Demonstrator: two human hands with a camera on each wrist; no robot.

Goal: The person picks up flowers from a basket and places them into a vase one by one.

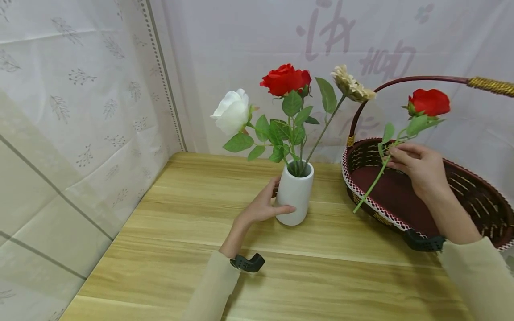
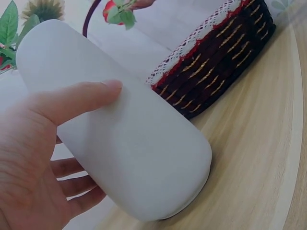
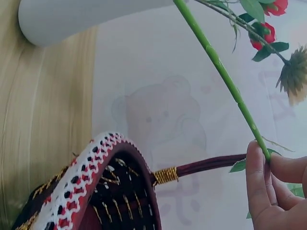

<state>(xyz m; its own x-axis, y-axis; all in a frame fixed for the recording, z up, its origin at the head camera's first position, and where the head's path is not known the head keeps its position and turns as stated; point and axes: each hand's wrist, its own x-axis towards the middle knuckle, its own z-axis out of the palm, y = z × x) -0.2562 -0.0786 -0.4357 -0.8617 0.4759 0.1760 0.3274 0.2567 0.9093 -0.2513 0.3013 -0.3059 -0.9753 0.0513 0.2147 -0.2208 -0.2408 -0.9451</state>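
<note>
My left hand [image 1: 263, 206] holds a white vase [image 1: 295, 196] from its left side, thumb across the front and fingers round the back. The vase stands upright on the wooden table. In it are a white rose [image 1: 232, 111], a red rose [image 1: 286, 80] and a beige flower [image 1: 351, 84] leaning right. My right hand [image 1: 421, 167] pinches the green stem of another red rose [image 1: 429, 102] between thumb and fingertips, over the basket. Its bloom points up, and the stem [image 3: 216, 67] slants down toward the left. The right wrist view shows the pinch close up.
A dark woven basket [image 1: 361, 196] with a white-and-red trimmed rim and a tall arched handle [image 1: 417, 79] stands at the right. Behind the wooden table [image 1: 201, 196] hangs a pale printed cloth [image 1: 241, 40]. Another patterned cloth [image 1: 80, 111] borders the left side.
</note>
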